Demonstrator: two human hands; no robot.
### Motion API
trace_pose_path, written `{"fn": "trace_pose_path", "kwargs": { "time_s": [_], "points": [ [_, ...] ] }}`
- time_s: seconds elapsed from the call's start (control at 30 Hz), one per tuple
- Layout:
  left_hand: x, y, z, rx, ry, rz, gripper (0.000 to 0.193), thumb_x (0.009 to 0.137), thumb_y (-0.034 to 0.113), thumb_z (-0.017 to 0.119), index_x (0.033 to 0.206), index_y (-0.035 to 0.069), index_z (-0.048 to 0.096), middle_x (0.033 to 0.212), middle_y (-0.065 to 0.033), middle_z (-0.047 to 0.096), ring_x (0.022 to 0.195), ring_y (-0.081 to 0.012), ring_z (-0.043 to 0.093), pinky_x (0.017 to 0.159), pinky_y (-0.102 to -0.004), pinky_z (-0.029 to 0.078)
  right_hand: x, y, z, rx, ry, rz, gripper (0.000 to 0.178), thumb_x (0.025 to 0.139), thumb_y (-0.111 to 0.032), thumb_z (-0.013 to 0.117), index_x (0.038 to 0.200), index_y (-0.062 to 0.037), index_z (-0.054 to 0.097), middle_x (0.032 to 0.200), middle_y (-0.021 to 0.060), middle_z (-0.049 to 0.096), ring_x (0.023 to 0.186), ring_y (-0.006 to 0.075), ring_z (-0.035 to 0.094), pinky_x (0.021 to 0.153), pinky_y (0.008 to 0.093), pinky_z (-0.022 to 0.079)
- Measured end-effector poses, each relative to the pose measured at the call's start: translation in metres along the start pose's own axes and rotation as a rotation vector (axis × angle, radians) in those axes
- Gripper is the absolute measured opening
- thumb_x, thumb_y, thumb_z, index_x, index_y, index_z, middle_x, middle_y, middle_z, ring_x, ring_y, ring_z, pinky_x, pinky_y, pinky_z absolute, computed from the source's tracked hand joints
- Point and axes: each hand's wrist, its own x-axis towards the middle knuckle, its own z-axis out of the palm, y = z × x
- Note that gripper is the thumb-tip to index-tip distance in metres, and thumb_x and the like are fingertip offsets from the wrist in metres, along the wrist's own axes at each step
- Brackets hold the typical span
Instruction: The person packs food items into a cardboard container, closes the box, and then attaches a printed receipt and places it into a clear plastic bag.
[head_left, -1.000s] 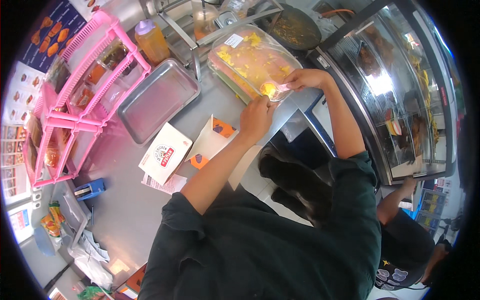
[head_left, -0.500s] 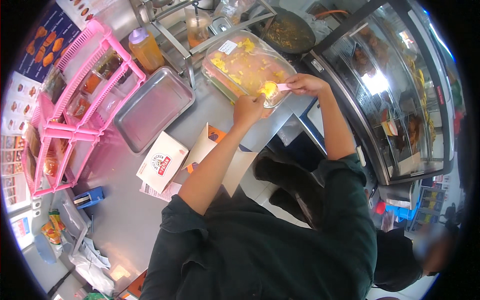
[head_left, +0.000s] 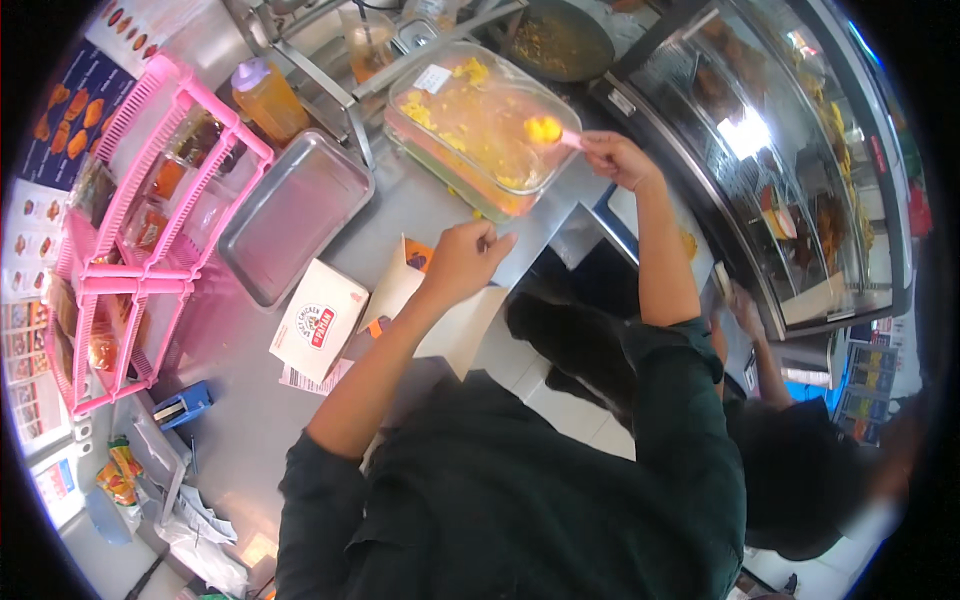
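My right hand grips the pink handle of a spoon. A heap of yellow food fills its bowl, over the right side of a clear rectangular container. Yellow, crumbly bits are scattered across the container, which bears a white label. My left hand is closed with the thumb sticking out, apart from the container's near side, and nothing shows in it. Below it is an opened cardboard food box with orange and dark printing, partly hidden by my left forearm.
Left of the opened box stand a closed white box and a metal tray. A pink rack holds packets at the far left. A dark pan sits behind the container; a glass display case and another person are at the right.
My left hand has drawn away from the container's near corner toward me. The spoon has risen away from that corner. The other person's arm has come into view at the right.
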Motion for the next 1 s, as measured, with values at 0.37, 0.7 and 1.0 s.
{"fn": "trace_pose_path", "kwargs": {
  "time_s": [0.37, 0.7, 1.0],
  "points": [
    [-0.187, 0.001, -0.037, 0.437, -0.215, -0.321, 0.053, 0.086, 0.028, 0.069, 0.135, 0.017, 0.053, 0.079, -0.0150, 0.066, 0.080, -0.0350, 0.065, 0.072, -0.0452, 0.051, -0.079, 0.055, 0.142, -0.014, 0.093, -0.110, 0.031, 0.098, -0.022, 0.059, 0.119, -0.0002, 0.064, 0.066, -0.0089, 0.040, 0.056, 0.0021, 0.031, 0.051, 0.0199, 0.022],
    [-0.213, -0.057, -0.009, 0.471, 0.020, -0.185, 0.030, 0.082, 0.019, 0.073, 0.106, 0.008, 0.060, 0.087, -0.0169, 0.067, 0.084, -0.0382, 0.065, 0.073, -0.0461, 0.050, -0.122, 0.159, 0.293, -1.325, 0.270, -0.439, 0.030, 0.090, -0.006, 0.052, 0.115, -0.0077, 0.069, 0.086, 0.0157, 0.062, 0.088, 0.0353, 0.058, 0.079, 0.0432, 0.047],
    [-0.239, -0.075, -0.005, 0.361, 0.186, -0.061, 0.031, 0.077, 0.012, 0.077, 0.100, 0.005, 0.058, 0.093, -0.0183, 0.064, 0.088, -0.0393, 0.064, 0.075, -0.0470, 0.050, -0.153, 0.166, 0.343, -1.274, 0.318, -0.477, 0.032, 0.089, -0.007, 0.055, 0.117, -0.0093, 0.069, 0.080, 0.0121, 0.057, 0.081, 0.0311, 0.053, 0.071, 0.0413, 0.043]
  ]
}}
